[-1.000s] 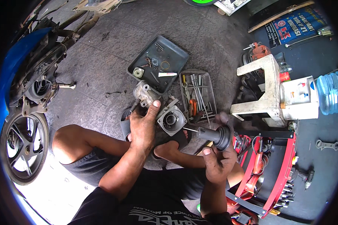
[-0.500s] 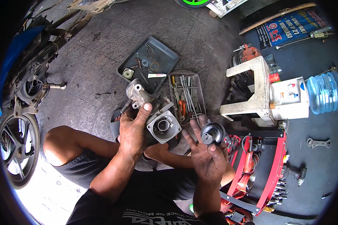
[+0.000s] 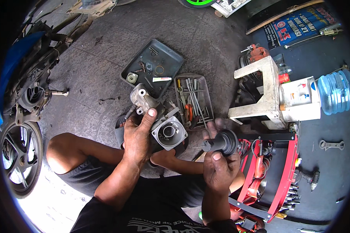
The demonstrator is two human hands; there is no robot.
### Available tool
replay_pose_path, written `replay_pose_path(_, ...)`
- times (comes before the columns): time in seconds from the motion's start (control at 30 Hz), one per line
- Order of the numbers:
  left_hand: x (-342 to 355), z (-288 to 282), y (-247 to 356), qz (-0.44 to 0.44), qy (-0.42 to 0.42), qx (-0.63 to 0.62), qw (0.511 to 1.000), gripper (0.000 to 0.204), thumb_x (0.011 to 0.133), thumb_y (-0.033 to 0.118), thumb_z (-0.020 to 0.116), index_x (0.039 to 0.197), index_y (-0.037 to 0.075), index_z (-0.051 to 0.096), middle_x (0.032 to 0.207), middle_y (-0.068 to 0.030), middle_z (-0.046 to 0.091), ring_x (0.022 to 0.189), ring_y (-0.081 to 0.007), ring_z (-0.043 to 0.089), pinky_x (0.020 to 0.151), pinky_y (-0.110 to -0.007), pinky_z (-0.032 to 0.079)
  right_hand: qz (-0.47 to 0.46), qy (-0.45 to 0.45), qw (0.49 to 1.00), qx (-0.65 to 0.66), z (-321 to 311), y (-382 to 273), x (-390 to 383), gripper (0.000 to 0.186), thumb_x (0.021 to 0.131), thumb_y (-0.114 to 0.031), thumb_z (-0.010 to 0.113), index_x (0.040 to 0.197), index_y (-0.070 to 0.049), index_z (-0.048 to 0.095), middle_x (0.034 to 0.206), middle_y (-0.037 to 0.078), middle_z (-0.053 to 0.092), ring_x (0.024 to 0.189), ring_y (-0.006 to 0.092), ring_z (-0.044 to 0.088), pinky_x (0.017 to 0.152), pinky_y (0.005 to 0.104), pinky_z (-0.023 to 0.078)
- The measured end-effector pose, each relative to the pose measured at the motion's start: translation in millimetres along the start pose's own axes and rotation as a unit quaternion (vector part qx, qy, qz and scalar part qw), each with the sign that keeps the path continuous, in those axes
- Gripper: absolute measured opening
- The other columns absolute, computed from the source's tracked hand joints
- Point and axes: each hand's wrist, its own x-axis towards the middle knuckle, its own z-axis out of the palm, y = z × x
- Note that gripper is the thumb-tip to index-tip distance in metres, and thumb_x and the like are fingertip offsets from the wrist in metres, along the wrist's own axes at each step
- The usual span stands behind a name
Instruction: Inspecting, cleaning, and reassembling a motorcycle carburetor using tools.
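Observation:
My left hand (image 3: 138,130) is closed around a grey metal carburetor body (image 3: 144,100), thumb on top. Its square open chamber (image 3: 170,133) faces up, with a round bore inside. In my right hand (image 3: 221,167) is a black carburetor piston (image 3: 217,143) with a round rubber diaphragm (image 3: 231,140) at one end. A thin needle seems to stick out of its other end, toward the carburetor. The piston is apart from the body, to its right. My right thumb presses on its side; the fingers behind it are partly hidden.
A dark tray (image 3: 171,58) beyond my hands holds small parts, a gasket and a white tube (image 3: 161,79). Beside it lies a tool tray (image 3: 206,91). A red tool cart (image 3: 286,174) and white stool (image 3: 270,73) stand right; a motorcycle wheel (image 3: 21,159) is left.
My right hand has turned the piston from nearly end-on to side-on, its narrow end now pointing left. The fingers have curled more around it. My left hand has hardly moved.

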Motion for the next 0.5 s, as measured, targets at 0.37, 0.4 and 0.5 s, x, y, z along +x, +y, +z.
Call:
replay_pose_path(0.37,-5,-7,6,-0.11,-0.094,-0.14,0.98,0.059,0.098,0.032,0.067,0.136,-0.007,0.045,0.124,-0.0227,0.062,0.112,-0.0324,0.067,0.098,-0.045,0.056,-0.195,-0.037,0.975,-0.098,-6,-56,-31,0.07,0.078,-0.031,0.082,0.134,0.003,0.055,0.154,0.027,0.035,0.139,0.0489,0.04,0.118,0.0661,0.021)
replay_pose_path(0.4,-9,-4,10,-0.1,-0.104,-0.12,0.982,0.062,0.097,0.036,0.067,0.136,-0.008,0.046,0.122,-0.0225,0.064,0.111,-0.0316,0.067,0.097,-0.044,0.056,-0.21,-0.048,0.972,-0.095,-13,-59,-31,0.077,0.077,-0.029,0.085,0.139,0.002,0.052,0.16,0.024,0.031,0.142,0.0496,0.037,0.118,0.0703,0.017)
replay_pose_path(0.5,-20,2,19,-0.077,-0.107,-0.077,0.988,0.062,0.097,0.035,0.069,0.136,-0.007,0.048,0.118,-0.0193,0.066,0.106,-0.028,0.069,0.094,-0.039,0.056,-0.212,-0.061,0.971,-0.089,-19,-53,-28,0.076,0.079,-0.034,0.083,0.139,0.003,0.052,0.159,0.027,0.03,0.143,0.0471,0.037,0.12,0.0665,0.018)
